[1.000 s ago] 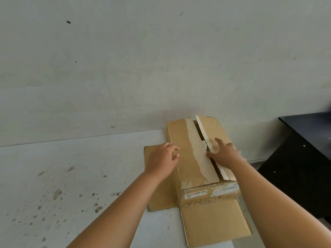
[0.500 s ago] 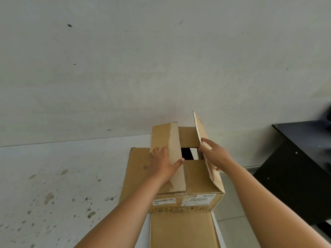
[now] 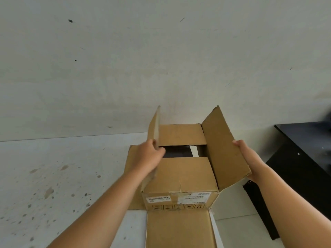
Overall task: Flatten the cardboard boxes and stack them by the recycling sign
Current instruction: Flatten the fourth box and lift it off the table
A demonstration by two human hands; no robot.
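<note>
A brown cardboard box (image 3: 180,178) stands on the floor against the wall, white labels on its near side. Its two long top flaps stand raised; the two short inner flaps lie flat with a dark gap between them. My left hand (image 3: 149,156) grips the left flap (image 3: 155,127), which stands nearly upright. My right hand (image 3: 246,154) holds the outer edge of the right flap (image 3: 223,149), folded outward. A bottom flap (image 3: 179,228) lies flat toward me, and another (image 3: 133,176) lies flat at the left. No recycling sign is in view.
A pale wall (image 3: 161,59) rises right behind the box. The light floor (image 3: 53,176) at the left is speckled with dark stains. A black table (image 3: 304,149) stands at the right, close to the right flap.
Both hands have pulled the two long top flaps up and apart: they were shut a second ago, half lifted half a second ago, and now stand wide apart. The view has come closer.
</note>
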